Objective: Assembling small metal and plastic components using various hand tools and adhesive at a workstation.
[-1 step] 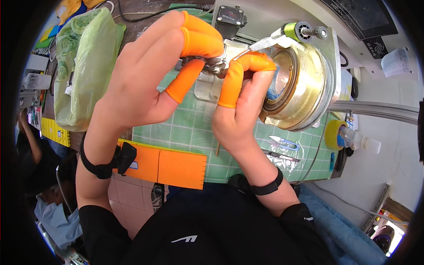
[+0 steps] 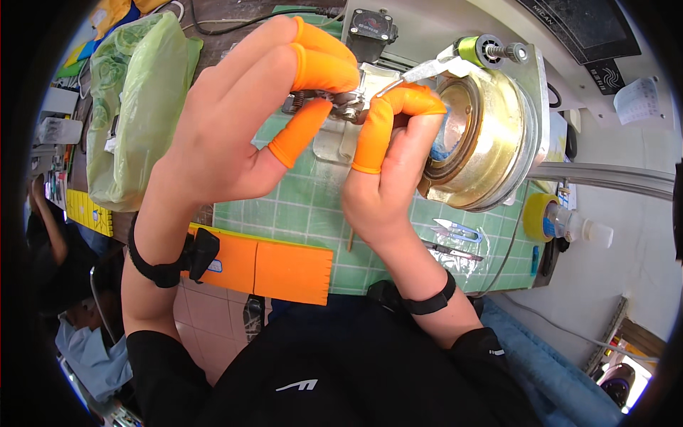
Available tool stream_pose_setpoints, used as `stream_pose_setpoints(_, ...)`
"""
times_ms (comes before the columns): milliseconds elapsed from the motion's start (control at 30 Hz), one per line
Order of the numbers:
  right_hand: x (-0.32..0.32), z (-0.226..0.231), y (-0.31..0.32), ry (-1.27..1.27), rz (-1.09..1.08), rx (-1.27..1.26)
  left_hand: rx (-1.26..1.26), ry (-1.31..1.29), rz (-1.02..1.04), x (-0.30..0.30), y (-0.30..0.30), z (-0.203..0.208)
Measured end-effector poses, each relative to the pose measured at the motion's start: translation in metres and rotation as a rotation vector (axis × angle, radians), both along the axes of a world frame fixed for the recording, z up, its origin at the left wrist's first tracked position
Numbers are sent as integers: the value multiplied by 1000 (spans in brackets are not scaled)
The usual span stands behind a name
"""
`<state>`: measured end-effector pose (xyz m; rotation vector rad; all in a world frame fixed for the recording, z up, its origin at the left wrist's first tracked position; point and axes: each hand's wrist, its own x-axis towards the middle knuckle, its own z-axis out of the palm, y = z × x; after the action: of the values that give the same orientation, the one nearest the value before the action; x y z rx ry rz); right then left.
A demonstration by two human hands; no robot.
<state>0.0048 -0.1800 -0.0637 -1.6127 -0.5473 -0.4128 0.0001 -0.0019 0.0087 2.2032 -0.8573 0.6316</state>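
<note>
My left hand [image 2: 238,124], with orange finger cots on thumb and fingers, curls around a small metal fixture [image 2: 347,112] with a spring at its left. Its thumb is below and its fingers are above the metal. Just to the right, my right hand [image 2: 391,164] also wears orange cots, thumb and forefinger pinched together beside the fixture. Whatever lies between those fingertips is hidden. A thin metal arm [image 2: 420,71] reaches down to the right fingertips from a yellow-green spool [image 2: 469,51]. Close to the right hand stands a large brass-coloured ring drum [image 2: 498,142], blue material inside it.
A green cutting mat [image 2: 284,220] covers the table. Thread snips [image 2: 459,231] and tweezers [image 2: 455,251] lie right of my right forearm. An orange board [image 2: 292,274] sticks out at the front edge. A pale green plastic bag [image 2: 142,121] stands left; yellow tape [image 2: 537,217] lies right.
My left thumb and fingertips have shifted very slightly at the metal fixture. My right hand and the things around look the same.
</note>
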Motion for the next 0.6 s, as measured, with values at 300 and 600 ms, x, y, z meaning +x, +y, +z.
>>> stream_pose_setpoints(300,-1,0,1,23,27,43,186,-203,8,0,1,-10)
stream_pose_setpoints(600,-1,2,3,34,53,83,186,-376,-80,2,-1,-14)
